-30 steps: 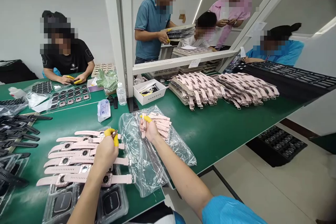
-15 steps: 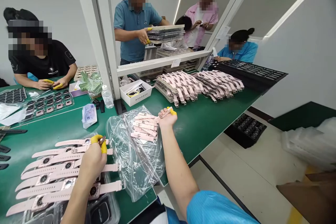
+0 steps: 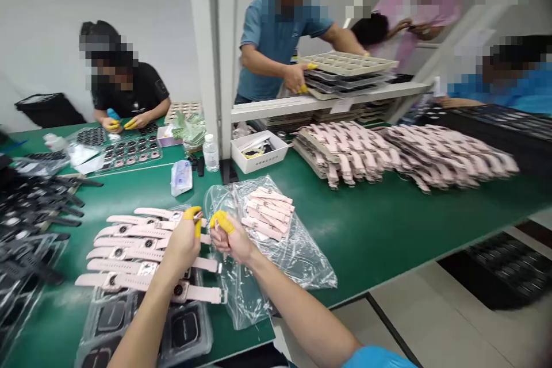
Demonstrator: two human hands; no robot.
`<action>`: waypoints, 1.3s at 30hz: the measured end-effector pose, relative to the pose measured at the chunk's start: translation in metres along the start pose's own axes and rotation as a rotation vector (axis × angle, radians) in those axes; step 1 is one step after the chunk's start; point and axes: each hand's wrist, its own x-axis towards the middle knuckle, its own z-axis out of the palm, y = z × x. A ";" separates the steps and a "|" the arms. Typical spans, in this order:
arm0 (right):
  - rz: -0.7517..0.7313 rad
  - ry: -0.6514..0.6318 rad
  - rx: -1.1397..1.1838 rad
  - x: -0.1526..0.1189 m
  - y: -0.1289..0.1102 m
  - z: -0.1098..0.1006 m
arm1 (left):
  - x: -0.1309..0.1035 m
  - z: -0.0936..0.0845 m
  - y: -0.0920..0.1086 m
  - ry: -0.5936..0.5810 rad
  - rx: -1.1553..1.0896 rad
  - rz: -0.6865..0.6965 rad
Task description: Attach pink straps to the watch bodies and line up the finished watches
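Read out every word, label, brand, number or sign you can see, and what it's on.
No text reads clearly. Too small or blurred:
White box: row of marks on its side.
Bottle: any label.
Blue-and-white packet: printing.
Black squares in the clear tray: faint marks.
Black shirt: chest print.
Paper on the white frame: any writing.

Passage, as I see it: green tabletop [image 3: 366,236] right of the plastic bag [image 3: 313,267], up to the strap-draped trays [image 3: 351,149]. Obstacles: white post [image 3: 227,69], white box [image 3: 264,161] beyond the bag; pink watches [image 3: 118,253] crowding the left hand [image 3: 183,241].
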 end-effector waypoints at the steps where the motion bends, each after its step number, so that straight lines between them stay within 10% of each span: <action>1: 0.022 -0.016 -0.030 -0.004 0.005 0.004 | -0.002 0.001 -0.002 -0.006 -0.007 0.066; 7: 0.111 -0.085 -0.153 -0.014 0.004 0.002 | -0.009 0.000 0.001 -0.078 0.011 0.248; 39: 0.146 0.007 -0.005 -0.015 -0.006 0.006 | -0.008 -0.010 0.012 -0.182 -0.038 0.244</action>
